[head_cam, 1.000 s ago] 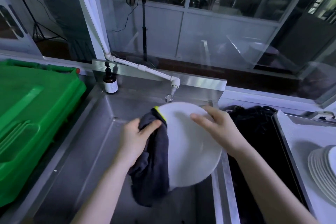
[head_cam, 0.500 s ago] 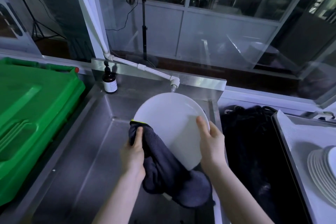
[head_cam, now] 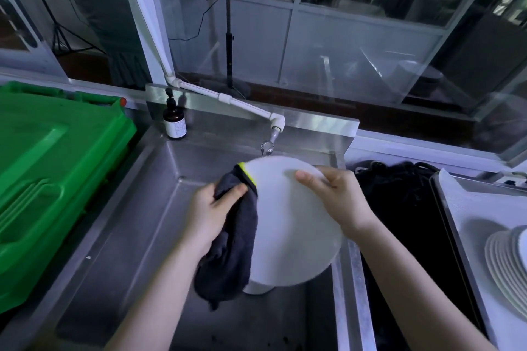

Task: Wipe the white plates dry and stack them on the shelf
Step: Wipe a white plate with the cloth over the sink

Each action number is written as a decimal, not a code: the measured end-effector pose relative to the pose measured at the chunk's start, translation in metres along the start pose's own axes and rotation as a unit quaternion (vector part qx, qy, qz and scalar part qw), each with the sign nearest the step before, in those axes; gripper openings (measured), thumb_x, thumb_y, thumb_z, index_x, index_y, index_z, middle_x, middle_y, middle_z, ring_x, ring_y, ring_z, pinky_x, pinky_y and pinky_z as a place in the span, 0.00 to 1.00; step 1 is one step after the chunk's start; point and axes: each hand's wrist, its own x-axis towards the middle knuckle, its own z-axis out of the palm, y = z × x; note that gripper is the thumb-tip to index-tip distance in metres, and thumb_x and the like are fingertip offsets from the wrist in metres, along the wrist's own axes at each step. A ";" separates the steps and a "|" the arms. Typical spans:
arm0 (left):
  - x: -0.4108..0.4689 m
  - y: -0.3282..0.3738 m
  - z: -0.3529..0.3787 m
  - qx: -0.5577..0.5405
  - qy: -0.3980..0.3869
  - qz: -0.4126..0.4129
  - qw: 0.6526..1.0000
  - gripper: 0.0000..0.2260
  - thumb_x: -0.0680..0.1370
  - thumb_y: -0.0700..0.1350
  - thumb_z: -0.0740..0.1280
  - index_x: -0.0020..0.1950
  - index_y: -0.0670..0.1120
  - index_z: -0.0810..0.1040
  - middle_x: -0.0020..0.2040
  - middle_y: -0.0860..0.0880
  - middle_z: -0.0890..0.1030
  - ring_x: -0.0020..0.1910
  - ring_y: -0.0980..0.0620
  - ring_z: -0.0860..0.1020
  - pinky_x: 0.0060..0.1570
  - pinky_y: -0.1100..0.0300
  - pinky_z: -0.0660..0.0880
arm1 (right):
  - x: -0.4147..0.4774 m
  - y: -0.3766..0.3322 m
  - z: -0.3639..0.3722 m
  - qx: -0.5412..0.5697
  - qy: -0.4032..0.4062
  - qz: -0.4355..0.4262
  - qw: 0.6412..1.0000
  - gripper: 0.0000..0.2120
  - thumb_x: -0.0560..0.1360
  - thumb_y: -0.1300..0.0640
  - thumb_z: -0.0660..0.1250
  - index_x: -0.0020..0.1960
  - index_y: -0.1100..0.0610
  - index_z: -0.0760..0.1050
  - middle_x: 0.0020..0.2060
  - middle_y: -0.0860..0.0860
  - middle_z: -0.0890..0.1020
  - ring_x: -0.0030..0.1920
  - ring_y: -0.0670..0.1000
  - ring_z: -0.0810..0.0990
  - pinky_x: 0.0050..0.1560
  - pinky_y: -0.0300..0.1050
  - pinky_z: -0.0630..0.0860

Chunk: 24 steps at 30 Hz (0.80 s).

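A round white plate [head_cam: 293, 225] is held tilted over the steel sink [head_cam: 137, 231]. My right hand [head_cam: 336, 199] grips its upper right rim, fingers lying across the face. My left hand [head_cam: 211, 211] holds a dark grey cloth [head_cam: 233, 248] with a yellow-green edge against the plate's left rim; the cloth hangs down below the hand. Part of another white plate [head_cam: 256, 289] peeks out under the held one. A stack of white plates [head_cam: 507, 262] stands on the white surface at the far right.
A white pipe tap [head_cam: 273, 128] ends just above the plate. A brown pump bottle [head_cam: 174, 120] stands on the sink's back left corner. Left is a green plastic crate [head_cam: 45, 174]. A black bin or basin [head_cam: 405, 208] lies between sink and plate stack.
The plate has been turned and lowered to the right; my right hand shifted from its lower right edge to the top rim. My left hand brought the cloth up from below to the left rim.
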 end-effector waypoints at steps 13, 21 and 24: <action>-0.003 -0.015 0.009 -0.095 0.086 -0.103 0.986 0.13 0.75 0.55 0.71 0.41 0.45 0.81 0.35 0.48 0.84 0.38 0.50 0.82 0.38 0.56 0.76 | 0.005 0.014 0.000 0.058 0.027 0.053 0.997 0.14 0.72 0.44 0.72 0.44 0.55 0.81 0.34 0.46 0.80 0.36 0.46 0.76 0.39 0.44 0.71; 0.003 -0.001 -0.001 -0.081 -0.060 -0.020 0.995 0.07 0.76 0.46 0.72 0.39 0.47 0.83 0.35 0.51 0.84 0.36 0.56 0.80 0.36 0.63 0.75 | 0.008 -0.006 -0.004 0.010 -0.036 0.023 0.999 0.09 0.76 0.48 0.72 0.41 0.51 0.84 0.31 0.47 0.82 0.32 0.46 0.78 0.34 0.41 0.73; -0.001 -0.009 -0.005 -0.242 0.193 -0.144 0.940 0.14 0.80 0.49 0.66 0.52 0.39 0.82 0.44 0.42 0.83 0.41 0.48 0.81 0.40 0.55 0.77 | 0.001 0.001 0.023 0.165 0.139 0.111 0.970 0.13 0.76 0.50 0.72 0.39 0.60 0.82 0.33 0.51 0.80 0.35 0.49 0.76 0.38 0.45 0.72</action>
